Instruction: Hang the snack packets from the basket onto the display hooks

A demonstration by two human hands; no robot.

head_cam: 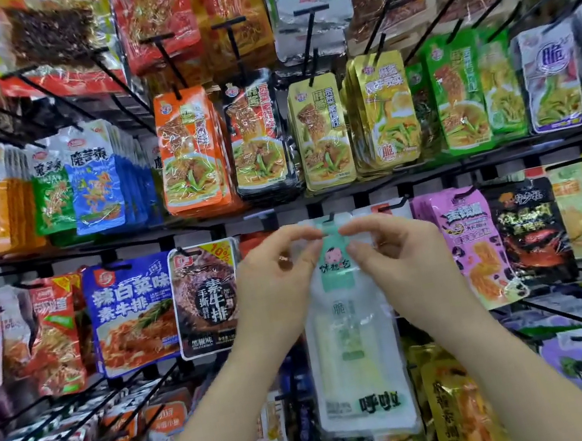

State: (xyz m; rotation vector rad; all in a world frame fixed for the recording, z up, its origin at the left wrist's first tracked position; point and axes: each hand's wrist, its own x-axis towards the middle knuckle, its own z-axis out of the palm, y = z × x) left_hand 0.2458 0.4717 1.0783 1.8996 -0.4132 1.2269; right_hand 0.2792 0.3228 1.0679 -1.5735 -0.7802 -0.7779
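A long white packet (354, 345) with a pale green label hangs just below the middle of the view, toward 6 o'clock. The left hand (277, 281) pinches its top from 9 o'clock and the right hand (402, 263) from 3 o'clock, the other fingers loosely curled. Both forearms rise from 6 o'clock. The packet's top meets a black hook (328, 218).

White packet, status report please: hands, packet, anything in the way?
Left hand and right hand pinch top of white packet. Top edge at hook tip; threaded or not, unclear. No obstruction visible at hook.
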